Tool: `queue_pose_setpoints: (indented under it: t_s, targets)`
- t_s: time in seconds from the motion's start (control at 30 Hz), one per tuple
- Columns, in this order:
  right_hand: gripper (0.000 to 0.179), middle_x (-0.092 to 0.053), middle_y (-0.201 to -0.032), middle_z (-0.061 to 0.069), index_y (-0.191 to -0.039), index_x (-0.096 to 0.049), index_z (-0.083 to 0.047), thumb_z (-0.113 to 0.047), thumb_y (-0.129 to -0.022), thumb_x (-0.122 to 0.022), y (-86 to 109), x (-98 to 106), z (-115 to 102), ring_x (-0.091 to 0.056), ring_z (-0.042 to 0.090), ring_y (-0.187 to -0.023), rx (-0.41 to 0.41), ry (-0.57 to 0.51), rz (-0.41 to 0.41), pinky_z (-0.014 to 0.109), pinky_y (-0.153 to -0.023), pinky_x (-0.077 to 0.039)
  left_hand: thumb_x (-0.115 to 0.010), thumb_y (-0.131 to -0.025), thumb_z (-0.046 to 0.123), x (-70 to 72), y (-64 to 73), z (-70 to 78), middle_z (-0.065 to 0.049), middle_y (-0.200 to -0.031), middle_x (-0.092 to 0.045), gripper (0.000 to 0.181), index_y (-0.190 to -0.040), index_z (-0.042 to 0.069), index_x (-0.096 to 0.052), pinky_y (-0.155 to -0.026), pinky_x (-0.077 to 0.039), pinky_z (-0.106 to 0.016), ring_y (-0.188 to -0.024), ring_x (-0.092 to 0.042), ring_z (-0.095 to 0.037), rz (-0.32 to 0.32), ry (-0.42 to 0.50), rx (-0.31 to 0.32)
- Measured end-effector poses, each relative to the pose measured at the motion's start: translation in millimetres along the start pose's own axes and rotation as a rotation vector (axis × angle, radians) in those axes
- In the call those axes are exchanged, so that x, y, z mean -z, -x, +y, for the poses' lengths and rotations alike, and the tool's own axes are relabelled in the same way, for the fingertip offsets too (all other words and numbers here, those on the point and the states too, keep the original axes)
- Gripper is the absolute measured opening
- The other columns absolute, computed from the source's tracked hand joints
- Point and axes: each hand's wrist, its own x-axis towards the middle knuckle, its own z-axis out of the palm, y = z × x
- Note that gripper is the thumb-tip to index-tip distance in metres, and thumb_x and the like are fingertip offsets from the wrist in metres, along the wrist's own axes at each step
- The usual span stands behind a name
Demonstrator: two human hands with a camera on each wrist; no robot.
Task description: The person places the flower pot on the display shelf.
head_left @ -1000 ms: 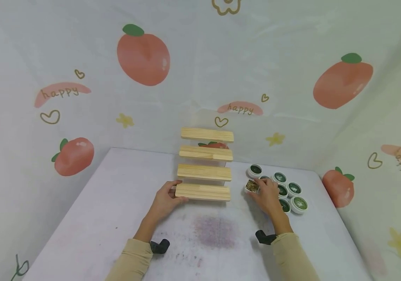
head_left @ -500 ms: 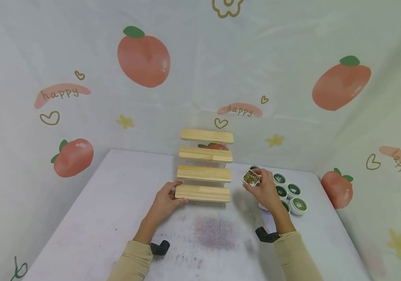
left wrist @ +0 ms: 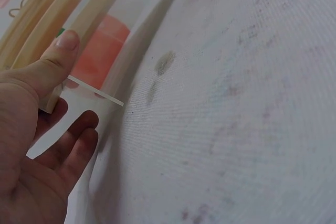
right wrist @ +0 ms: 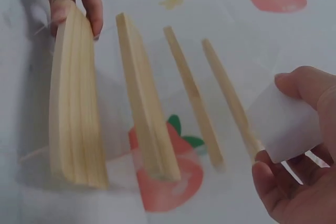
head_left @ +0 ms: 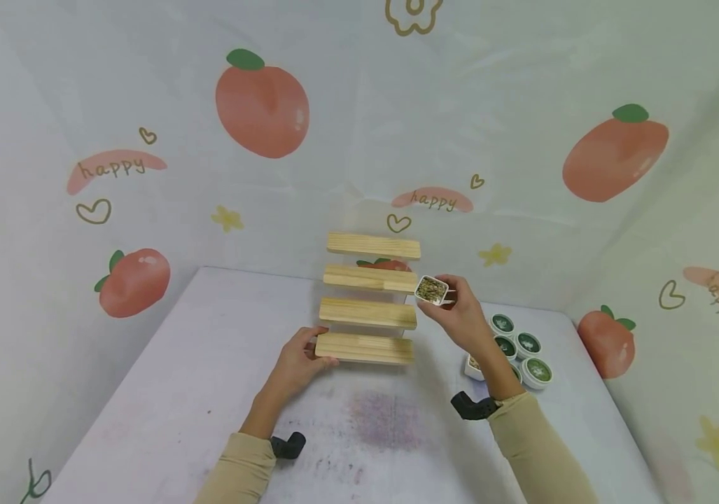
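A tiered rack of pale wooden boards on clear side panels stands mid-table. My left hand grips the left end of its lowest board; in the left wrist view the thumb lies on one side and a finger shows beneath. My right hand pinches a small white square cup between thumb and fingers. Greenish-brown dry bits fill the cup, seen from above. It is raised near the right end of the second board from the top; whether they touch I cannot tell.
Several round white tubs with dark green tops are grouped on the table's right side. Beside them, partly behind my right forearm, sits another white cup. A fruit-printed cloth wall rises behind and around the table.
My right hand has lifted the white cup from beside the tubs and carried it left and up toward the rack. The left hand stays on the lowest board.
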Motion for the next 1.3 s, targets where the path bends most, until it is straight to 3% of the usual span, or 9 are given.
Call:
queue_pose_setpoints:
  t_s: [0.17, 0.4, 0.6, 0.7, 0.87, 1.3]
  targets:
    - [0.066, -0.057, -0.125, 0.018, -0.145, -0.042, -0.003, -0.022, -0.092, -0.077, -14.6, -11, -18, -0.058, 0.025, -0.109, 0.012, -0.062, 0.008, 0.017, -0.085, -0.05, -0.09, -0.077, 0.023, 0.8, -0.5, -0.3, -0.007, -0.119, -0.062, 0.071, -0.139, 0.013, -0.06, -0.073, -0.057, -0.024, -0.095, -0.069, -0.017, -0.016, -0.001, 0.001]
    - [0.063, -0.051, -0.134, 0.019, -0.146, -0.045, -0.007, -0.022, -0.094, -0.076, -43.6, -26, -34, -0.056, 0.032, -0.117, 0.063, -0.144, -0.011, 0.034, -0.094, -0.051, -0.091, -0.076, 0.027, 1.3, -0.9, -2.0, -0.005, -0.12, -0.062, 0.07, -0.138, 0.016, -0.061, -0.075, -0.056, -0.024, -0.096, -0.068, -0.017, -0.024, -0.031, 0.011]
    - [0.067, -0.052, -0.134, 0.016, -0.15, -0.043, -0.009, -0.029, -0.094, -0.075, -67.4, -40, -39, -0.057, 0.03, -0.118, 0.015, -0.22, -0.002, 0.036, -0.094, -0.054, -0.091, -0.076, 0.025, 2.8, 1.0, -1.2, -0.007, -0.119, -0.062, 0.07, -0.138, 0.014, -0.06, -0.076, -0.057, -0.024, -0.096, -0.068, -0.018, -0.025, -0.022, 0.005]
    - [0.068, -0.053, -0.134, 0.017, -0.15, -0.042, -0.007, -0.026, -0.094, -0.075, -78.0, -50, -41, -0.057, 0.03, -0.121, 0.013, -0.251, 0.011, 0.04, -0.1, -0.053, -0.091, -0.077, 0.025, 4.4, 1.8, -1.2, -0.008, -0.12, -0.062, 0.069, -0.138, 0.014, -0.06, -0.076, -0.056, -0.025, -0.096, -0.068, -0.018, -0.025, -0.012, 0.006]
    - [0.067, -0.055, -0.136, 0.017, -0.15, -0.043, -0.007, -0.026, -0.094, -0.075, -94.1, -69, -48, -0.06, 0.032, -0.125, 0.02, -0.258, 0.003, 0.045, -0.105, -0.053, -0.091, -0.076, 0.024, 6.9, 2.7, -3.0, -0.008, -0.119, -0.062, 0.07, -0.138, 0.013, -0.061, -0.074, -0.056, -0.023, -0.094, -0.068, -0.017, -0.009, -0.011, 0.004]
    - [0.068, -0.059, -0.138, 0.013, -0.151, -0.046, -0.013, -0.034, -0.094, -0.075, -121.5, -98, -59, -0.063, 0.029, -0.123, 0.028, -0.229, 0.03, 0.043, -0.096, -0.058, -0.09, -0.077, 0.026, 5.4, 1.9, 0.4, -0.007, -0.119, -0.062, 0.069, -0.139, 0.014, -0.06, -0.074, -0.055, -0.023, -0.095, -0.068, -0.017, -0.028, -0.009, -0.022]
